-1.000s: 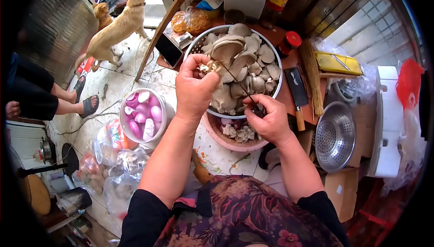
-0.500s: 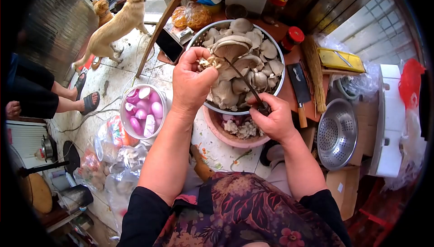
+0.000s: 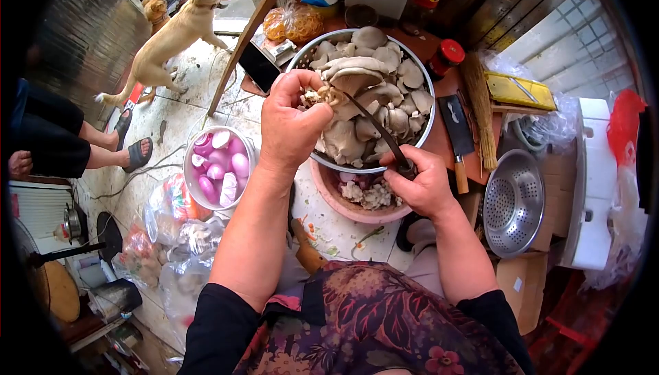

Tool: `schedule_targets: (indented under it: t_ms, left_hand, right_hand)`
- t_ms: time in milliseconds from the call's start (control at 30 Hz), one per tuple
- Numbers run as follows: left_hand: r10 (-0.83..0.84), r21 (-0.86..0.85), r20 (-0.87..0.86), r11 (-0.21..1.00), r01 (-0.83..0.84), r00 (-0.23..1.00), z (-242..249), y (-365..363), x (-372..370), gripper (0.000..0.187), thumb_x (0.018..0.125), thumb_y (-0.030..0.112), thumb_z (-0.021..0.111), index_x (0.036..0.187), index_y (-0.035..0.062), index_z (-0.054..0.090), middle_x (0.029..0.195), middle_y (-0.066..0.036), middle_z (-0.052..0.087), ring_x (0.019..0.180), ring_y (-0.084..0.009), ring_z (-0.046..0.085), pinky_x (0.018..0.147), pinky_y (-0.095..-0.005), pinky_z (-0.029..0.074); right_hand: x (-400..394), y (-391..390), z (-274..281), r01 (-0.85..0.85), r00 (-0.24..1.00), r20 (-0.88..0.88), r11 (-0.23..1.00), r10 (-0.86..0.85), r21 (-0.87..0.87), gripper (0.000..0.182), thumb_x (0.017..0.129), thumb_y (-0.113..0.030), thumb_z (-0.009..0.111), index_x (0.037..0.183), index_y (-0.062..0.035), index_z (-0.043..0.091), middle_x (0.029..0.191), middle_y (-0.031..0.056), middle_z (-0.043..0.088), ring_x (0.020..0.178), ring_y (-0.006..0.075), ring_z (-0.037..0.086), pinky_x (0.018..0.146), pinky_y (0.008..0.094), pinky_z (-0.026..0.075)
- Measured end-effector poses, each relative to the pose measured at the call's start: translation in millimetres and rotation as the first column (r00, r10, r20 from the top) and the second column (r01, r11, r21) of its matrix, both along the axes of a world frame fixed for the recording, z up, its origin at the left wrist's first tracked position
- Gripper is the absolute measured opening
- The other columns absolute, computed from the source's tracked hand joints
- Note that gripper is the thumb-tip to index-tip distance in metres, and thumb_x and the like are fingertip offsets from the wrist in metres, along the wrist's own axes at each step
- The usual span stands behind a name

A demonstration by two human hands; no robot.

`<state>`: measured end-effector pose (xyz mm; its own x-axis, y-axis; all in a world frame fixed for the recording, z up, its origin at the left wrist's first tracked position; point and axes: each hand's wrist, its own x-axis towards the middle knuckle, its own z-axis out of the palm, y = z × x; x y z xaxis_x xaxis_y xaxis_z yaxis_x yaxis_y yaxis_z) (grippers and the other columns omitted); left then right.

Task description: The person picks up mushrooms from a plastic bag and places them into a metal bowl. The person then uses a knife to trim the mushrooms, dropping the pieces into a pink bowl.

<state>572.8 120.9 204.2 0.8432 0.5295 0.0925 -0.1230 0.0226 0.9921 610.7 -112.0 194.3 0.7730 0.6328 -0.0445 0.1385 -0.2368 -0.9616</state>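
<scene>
My left hand (image 3: 295, 121) is closed around the stem end of an oyster mushroom cluster (image 3: 353, 73), held over a metal colander (image 3: 425, 124). The colander is heaped with grey oyster mushrooms (image 3: 395, 117). In my right hand (image 3: 422, 179) is the dark handle of a thin-bladed knife (image 3: 377, 126). Its blade slants up and left, its tip at the cluster's stems by my left fingers. Below the colander, a pink basin (image 3: 329, 193) holds pale mushroom trimmings (image 3: 374, 195) and some purple pieces.
A white bucket (image 3: 252, 169) of peeled purple onions stands at left beside plastic bags (image 3: 185, 217). A cleaver (image 3: 456, 131), straw brush (image 3: 477, 93) and empty colander (image 3: 515, 203) are at right. Beyond are a phone (image 3: 258, 69), a dog (image 3: 168, 45) and a seated person's legs (image 3: 103, 145).
The knife blade has turned slightly and its handle shifted a little right with my right hand. The held mushroom cap has tilted. The dog has stepped and turned its head.
</scene>
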Motion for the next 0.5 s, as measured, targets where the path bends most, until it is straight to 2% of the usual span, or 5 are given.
schedule_targets:
  t_ms: [33,133,233,300,500]
  left_hand:
    - [0.0,0.0,0.0,1.0,0.0,1.0,0.0,0.1,-0.1,0.021,0.068,0.0,0.063,0.088,0.0028,0.061,0.091,0.002,0.051,0.071,-0.0029,0.048,0.064,-0.0178,0.042]
    - [-0.009,0.038,-0.004,0.999,0.009,1.0,0.1,0.7,-1.2,0.021,0.068,0.0,0.062,0.088,0.0029,0.061,0.091,0.002,0.05,0.072,-0.0034,0.048,0.064,-0.0182,0.042]
    - [-0.004,0.078,-0.019,0.997,0.005,1.0,0.2,0.7,-1.1,0.021,0.068,0.0,0.062,0.088,0.003,0.061,0.091,0.002,0.05,0.072,-0.0039,0.048,0.065,-0.0186,0.042]
    - [-0.024,0.007,0.026,1.0,0.024,0.999,-0.1,0.9,-0.8,0.021,0.068,0.0,0.062,0.088,0.0027,0.061,0.091,0.002,0.05,0.071,-0.0041,0.048,0.065,-0.0187,0.042]
    - [-0.048,-0.039,0.037,0.998,0.05,0.998,2.1,-0.6,-0.6,0.021,0.068,-0.001,0.062,0.088,0.0026,0.061,0.091,0.001,0.051,0.072,-0.0036,0.051,0.062,-0.018,0.042]
  right_hand:
    - [0.4,-0.7,-0.5,0.003,1.0,-0.003,0.999,-0.003,-0.039,0.016,0.079,-0.001,0.065,0.094,0.0007,0.066,0.08,0.0044,0.067,0.071,0.0058,0.061,0.064,0.0226,0.05]
    - [-0.1,2.3,2.7,0.035,0.999,-0.016,0.999,-0.035,0.012,0.015,0.079,-0.001,0.065,0.093,0.0007,0.066,0.079,0.004,0.066,0.07,0.0055,0.06,0.064,0.0226,0.05]
    - [0.9,1.8,6.6,0.026,1.0,-0.009,1.0,-0.026,-0.015,0.014,0.078,-0.003,0.066,0.092,-0.0002,0.066,0.077,0.0045,0.066,0.069,0.0058,0.06,0.063,0.0229,0.049]
    - [1.9,0.5,4.6,0.0,1.0,0.008,0.999,0.0,-0.038,0.014,0.078,-0.003,0.066,0.092,-0.0005,0.067,0.076,0.0048,0.066,0.069,0.006,0.06,0.063,0.023,0.049]
    - [0.9,1.9,5.6,-0.017,0.997,0.073,0.997,0.023,-0.078,0.013,0.078,-0.005,0.066,0.091,-0.0016,0.067,0.076,0.0073,0.067,0.069,0.0098,0.063,0.064,0.0253,0.05]
